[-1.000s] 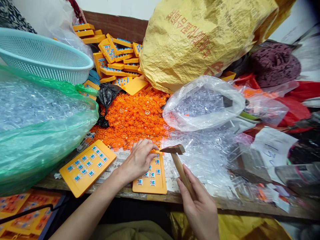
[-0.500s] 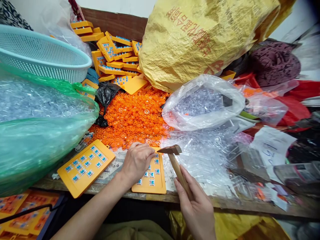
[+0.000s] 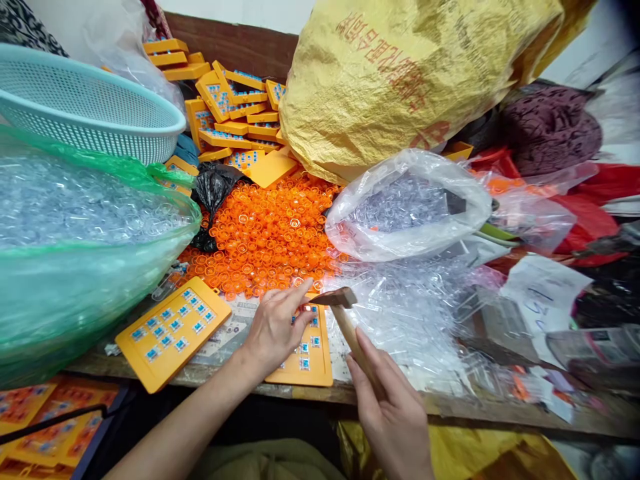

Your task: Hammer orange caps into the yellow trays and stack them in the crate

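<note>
My right hand (image 3: 390, 400) grips the wooden handle of a hammer (image 3: 357, 343). The hammer head's pointed end reaches over the upper part of an orange panel (image 3: 320, 373), close to my left fingertips. My left hand (image 3: 277, 327) rests over that panel's left side, index finger stretched out and thumb apart from it. It covers part of the small blue-and-clear square pieces (image 3: 305, 363) set in the panel. Whether a tiny piece touches the fingertips is unclear. A second orange panel (image 3: 170, 360), also set with blue pieces, lies tilted left of my left forearm.
Orange ring-like parts (image 3: 270, 233) are heaped behind the panels. Clear plastic pieces (image 3: 405, 313) spread to the right, before an open clear bag (image 3: 410, 250). A green bag (image 3: 90, 293) and blue basket (image 3: 100, 127) stand left. Behind are stacked orange panels (image 3: 230, 127) and a yellow sack (image 3: 400, 87).
My left hand's pinched fingers have spread, the index now stretching up and right. The hammer head has shifted slightly left, still in my right hand. The panels stay in place.
</note>
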A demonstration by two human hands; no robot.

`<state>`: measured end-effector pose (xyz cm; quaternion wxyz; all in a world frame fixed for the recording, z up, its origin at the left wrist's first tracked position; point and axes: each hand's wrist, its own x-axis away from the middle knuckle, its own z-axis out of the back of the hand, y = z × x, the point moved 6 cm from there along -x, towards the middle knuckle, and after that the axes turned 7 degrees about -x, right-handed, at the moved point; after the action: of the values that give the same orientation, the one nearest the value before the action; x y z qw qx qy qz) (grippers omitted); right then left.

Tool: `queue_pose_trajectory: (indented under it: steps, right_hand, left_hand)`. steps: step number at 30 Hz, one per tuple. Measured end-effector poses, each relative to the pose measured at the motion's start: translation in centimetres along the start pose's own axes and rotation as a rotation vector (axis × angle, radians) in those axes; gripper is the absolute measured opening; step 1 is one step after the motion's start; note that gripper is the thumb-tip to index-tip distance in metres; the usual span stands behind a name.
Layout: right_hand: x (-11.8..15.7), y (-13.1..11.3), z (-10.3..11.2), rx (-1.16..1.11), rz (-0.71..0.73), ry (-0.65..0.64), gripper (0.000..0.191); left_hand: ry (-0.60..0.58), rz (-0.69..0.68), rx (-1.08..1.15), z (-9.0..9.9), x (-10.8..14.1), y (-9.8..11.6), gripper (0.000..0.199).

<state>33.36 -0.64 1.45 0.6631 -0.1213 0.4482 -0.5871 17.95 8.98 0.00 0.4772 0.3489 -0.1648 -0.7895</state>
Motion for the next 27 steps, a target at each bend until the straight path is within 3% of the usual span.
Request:
queue_pose_trajectory:
  steps: [5, 11, 15, 18, 20, 23, 27]
  right_hand:
    - [-0.4, -0.2, -0.4, 0.028, 0.003, -0.127, 0.042]
    - [-1.3, -1.7, 0.7, 0.005, 0.088, -0.012, 0.055]
    - [-0.7, -0.8, -0.3, 0.097, 0.018, -0.151, 0.042]
    - [-0.3, 0.2, -0.3, 0.051, -0.059, -0.136, 0.040]
    - [-0.4, 0.9, 0.2, -0.022, -0.136, -0.047, 0.037]
    - [-0.5, 2.2, 1.0, -0.127, -0.341, 0.136, 0.039]
    - [-0.2, 2.9, 1.2, -0.228, -0.489, 0.198, 0.045]
  left_hand:
    - [0.019, 0.078, 0.070, 0.1, 0.4, -0.6, 0.070]
    - [-0.039, 0.223, 0.210, 0.0, 0.0, -1.1, 0.072]
    - [-0.080, 0.297, 0.252, -0.1, 0.1, -1.2, 0.077]
    - [-0.105, 0.323, 0.263, 0.3, 0.0, -1.6, 0.083]
    - [-0.130, 0.328, 0.195, 0.7, -0.6, -2.1, 0.067]
    - [-0.167, 0.293, -0.001, 0.9, -2.8, -2.6, 0.025]
    - [-0.208, 0.261, -0.124, -0.1, -5.5, -2.7, 0.013]
